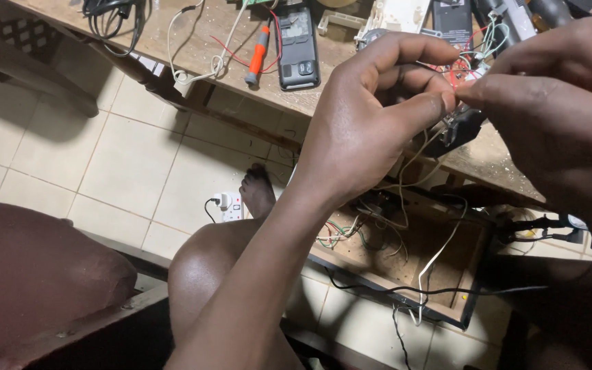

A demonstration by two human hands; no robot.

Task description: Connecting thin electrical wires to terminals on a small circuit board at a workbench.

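Above tiled floor (pixel 138 157), both hands' fingers (pixel 440 106) pinch thin wires (pixel 457 72) (left hand (pixel 371 116) wrist bent).

A rough, unpainted wooden workbench (pixel 193 51), scuffed and dusty, carries a screwdriver (pixel 257 55) with a glossy orange plastic handle and a phone (pixel 298 46) in matt grey plastic. Thin plastic-coated wires (pixel 405 171) hang toward an open drawer (pixel 405 253) of coarse bare wood. The floor tiles (pixel 125 164) look smooth and pale, with a faint sheen.
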